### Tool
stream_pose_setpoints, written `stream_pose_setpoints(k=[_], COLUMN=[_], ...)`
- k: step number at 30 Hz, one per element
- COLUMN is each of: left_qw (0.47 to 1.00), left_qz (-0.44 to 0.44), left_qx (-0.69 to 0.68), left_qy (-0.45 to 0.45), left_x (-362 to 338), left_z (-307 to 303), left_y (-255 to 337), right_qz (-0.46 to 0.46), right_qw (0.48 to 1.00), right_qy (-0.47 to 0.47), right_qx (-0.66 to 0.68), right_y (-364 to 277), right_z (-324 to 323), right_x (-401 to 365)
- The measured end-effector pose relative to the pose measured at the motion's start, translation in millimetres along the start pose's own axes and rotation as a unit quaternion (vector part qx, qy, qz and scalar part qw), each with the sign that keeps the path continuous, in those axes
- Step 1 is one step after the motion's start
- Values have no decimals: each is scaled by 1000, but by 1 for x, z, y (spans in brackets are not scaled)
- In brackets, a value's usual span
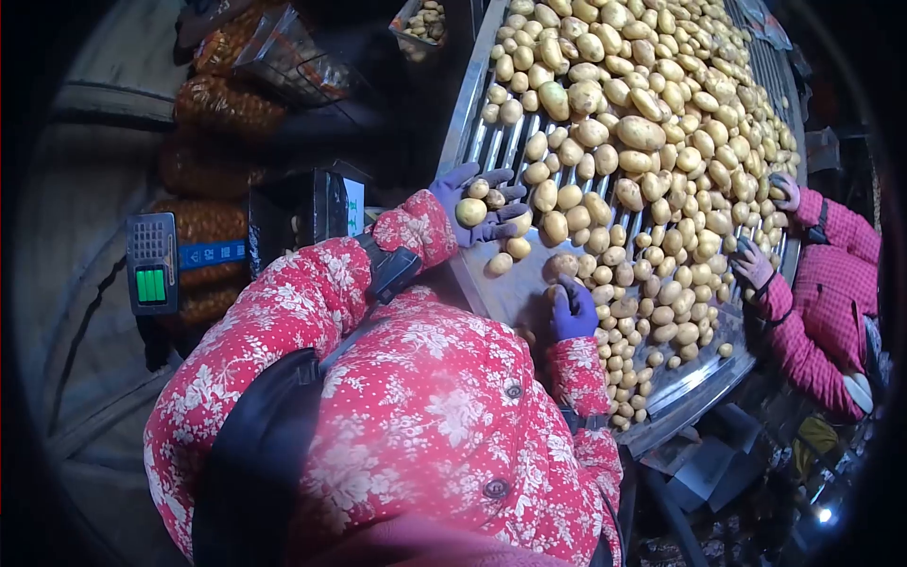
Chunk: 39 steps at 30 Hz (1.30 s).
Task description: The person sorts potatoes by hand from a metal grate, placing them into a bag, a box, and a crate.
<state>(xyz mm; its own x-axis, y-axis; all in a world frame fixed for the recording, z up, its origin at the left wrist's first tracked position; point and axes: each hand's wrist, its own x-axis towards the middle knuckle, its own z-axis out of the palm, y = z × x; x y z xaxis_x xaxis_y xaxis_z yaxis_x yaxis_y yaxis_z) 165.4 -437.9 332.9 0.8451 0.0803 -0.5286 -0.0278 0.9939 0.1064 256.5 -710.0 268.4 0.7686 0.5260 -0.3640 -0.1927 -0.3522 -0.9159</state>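
Observation:
My left hand [480, 210], in a purple glove, is turned palm up with its fingers half curled. Several small potatoes [471, 212] rest in it. Just below it, loose potatoes [500, 265] lie on a flat metal plate [515, 283] at the table's edge. My right hand [573, 310], also in a purple glove, is closed with its fingers bent at the near side of the potato pile [652, 198]. A brownish potato [562, 266] lies right beside its fingertips. What those fingers hold, if anything, is hidden.
The slatted metal sorting table [460, 123] carries the heap. Across it, a co-worker in a checked pink jacket [831, 293] has both gloved hands on potatoes. At left are filled net bags [222, 109], a scale display [152, 265] and a black box [293, 208]. A crate of potatoes [420, 24] stands behind.

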Motion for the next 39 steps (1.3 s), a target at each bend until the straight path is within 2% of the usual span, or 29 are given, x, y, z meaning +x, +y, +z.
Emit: stream_pose_setpoints(k=[1,4,5,6,8,10,14,16,17,19,23,26,27,28,29,30,31,32,33,34,35,36,37,38,39], left_qw=[1000,995,989,994,988,974,997,997,997,998,973,978,974,920,696,483,441,526,721,818,849,855,844,818,747], left_qz=[7,29,46,13,-120,-146,-28,-6,4,33,88,82,163,238,333,429,487,495,468,421,367,311,240,221,268], left_qx=[-7,92,141,105,-27,-47,-36,-48,-57,-41,21,18,52,295,623,742,730,671,492,363,338,361,425,499,594], left_qy=[-10,-31,26,1,-94,-168,70,59,55,37,215,191,150,94,128,182,186,169,137,150,178,204,224,185,134], left_x=[-2,-2,1,-2,11,7,-26,-38,-43,-49,-42,-11,-12,-15,-18,-20,-16,-5,13,32,50,66,85,88,84], left_z=[2,-23,-30,-35,-79,-96,-99,-102,-106,-115,-117,-160,-138,-106,-73,-41,-18,-2,8,10,7,0,-12,-26,-38], left_y=[1,9,11,15,25,33,54,68,73,83,103,144,157,178,199,220,236,255,271,275,271,264,256,228,188], right_qz=[-48,-133,-154,-154,-161,-167,-115,-232,-250,-262,-238,-227,-221,-220,-220,-218,-247,-226,-198,-231,-215,-231,-228,-225,-219], right_qw=[998,985,977,974,967,958,942,887,873,864,855,836,827,834,842,849,863,866,872,866,878,888,889,889,895], right_qy=[-22,-64,-67,-78,-93,-124,-158,-190,-192,-182,-182,-199,-208,-199,-189,-178,-160,-198,-229,-207,-188,-153,-160,-172,-159], right_qx=[-26,-92,-133,-147,-173,-196,-274,-351,-373,-389,-425,-459,-473,-465,-455,-447,-411,-399,-386,-392,-385,-367,-365,-360,-354], right_y=[8,14,14,13,11,28,-8,7,5,-4,-14,-24,-26,-27,-28,-26,-24,-24,-24,-4,-2,6,6,6,7], right_z=[5,18,22,25,28,29,43,43,45,50,55,58,59,59,59,58,56,55,50,43,42,44,41,37,34], right_x=[5,16,20,20,25,35,28,37,37,36,33,33,32,31,29,27,24,27,31,33,29,28,30,28,25])
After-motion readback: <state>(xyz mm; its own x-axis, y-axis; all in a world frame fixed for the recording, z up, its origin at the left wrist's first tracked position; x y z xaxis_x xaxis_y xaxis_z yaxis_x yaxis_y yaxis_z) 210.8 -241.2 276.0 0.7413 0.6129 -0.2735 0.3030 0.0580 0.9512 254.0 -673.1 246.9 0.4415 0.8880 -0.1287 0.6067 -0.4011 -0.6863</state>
